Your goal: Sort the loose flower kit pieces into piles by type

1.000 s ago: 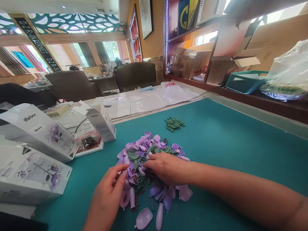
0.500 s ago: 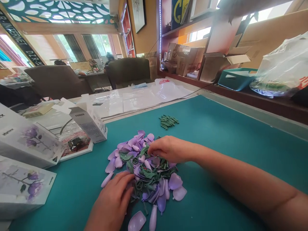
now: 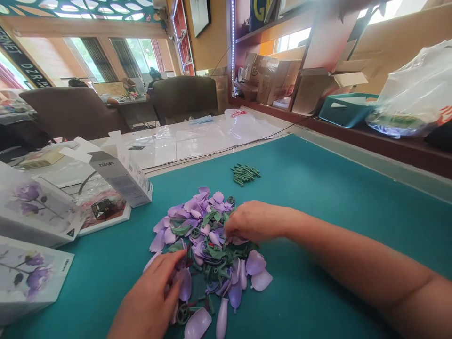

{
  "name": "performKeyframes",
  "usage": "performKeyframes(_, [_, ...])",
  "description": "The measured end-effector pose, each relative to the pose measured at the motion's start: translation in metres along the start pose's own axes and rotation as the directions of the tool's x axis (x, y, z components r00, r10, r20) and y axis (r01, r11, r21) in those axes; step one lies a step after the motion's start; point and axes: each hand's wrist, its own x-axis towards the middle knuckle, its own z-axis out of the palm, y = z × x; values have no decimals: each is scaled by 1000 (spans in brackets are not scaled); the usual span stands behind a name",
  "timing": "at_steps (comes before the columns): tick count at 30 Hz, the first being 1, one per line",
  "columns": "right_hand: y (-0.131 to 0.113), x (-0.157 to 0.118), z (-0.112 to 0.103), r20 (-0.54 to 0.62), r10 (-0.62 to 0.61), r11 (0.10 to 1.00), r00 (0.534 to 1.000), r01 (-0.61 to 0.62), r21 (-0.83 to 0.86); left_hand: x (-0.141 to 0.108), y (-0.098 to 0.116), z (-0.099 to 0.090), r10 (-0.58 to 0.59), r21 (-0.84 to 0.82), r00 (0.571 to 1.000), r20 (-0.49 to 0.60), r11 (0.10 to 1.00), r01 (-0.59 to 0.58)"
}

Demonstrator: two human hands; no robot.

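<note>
A loose pile of purple plastic petals (image 3: 192, 205) mixed with green leaf and stem pieces (image 3: 215, 252) lies before me on the green mat. At its near left edge is my left hand (image 3: 150, 292), open, thumb and forefinger apart beside some petals and a dark red piece. My right hand (image 3: 256, 220) reaches into the right side of the pile with its fingers curled together; the fingertips are hidden, so what they hold does not show. Near my left fingers lie a green wheel-shaped piece (image 3: 182, 313) and a pale petal (image 3: 197, 324).
Behind the pile sits a small heap of short green rods (image 3: 245, 174) on the mat (image 3: 318, 188). White flower-printed boxes (image 3: 31, 273) and an opened white box (image 3: 120, 174) stand at the left. A shelf with cartons (image 3: 278, 82) and a teal basket (image 3: 348, 110) runs along the right.
My left hand has drawn down and left, and petals and green pieces now lie spread by it. The right hand has shifted slightly right, uncovering part of the pile. The view has moved a little.
</note>
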Motion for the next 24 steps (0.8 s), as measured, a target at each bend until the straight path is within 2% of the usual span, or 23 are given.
performKeyframes(3, [4, -2, -4, -53, 53, 998, 997, -51, 28, 1, -6, 1, 63, 86, 998, -15, 994, -61])
performKeyframes(5, [2, -3, -6, -78, 38, 998, 996, -34, 52, 2, -7, 0, 90, 129, 995, -43, 988, -84])
performKeyframes(9, [-13, 0, -1, -107, -172, 981, 979, 180, 72, 2, -1, 0, 152, 110, 983, -102, 984, -141])
performKeyframes(11, [-21, 3, 5, -116, -279, 958, 953, 285, 42, 1, 3, 3, 220, 82, 972, -80, 973, -214])
performKeyframes(13, [-25, 6, 11, -101, -318, 947, 943, 321, 14, -1, 5, 7, 277, 74, 960, -31, 959, -274])
performKeyframes(16, [-23, 7, 14, -48, -276, 961, 960, 275, -26, -5, 7, 11, 297, 93, 952, 71, 949, -303])
performKeyframes(19, [-17, 5, 7, -16, -191, 981, 981, 191, -17, -7, 9, 10, 295, 106, 946, 136, 945, -310])
performKeyframes(22, [-10, 3, -2, -72, -73, 995, 995, 77, 60, -5, 9, 7, 266, 89, 953, 147, 956, -281])
performKeyframes(24, [-7, 4, -3, -143, -14, 995, 990, 28, 97, -4, 6, 6, 233, 77, 967, 99, 967, -241])
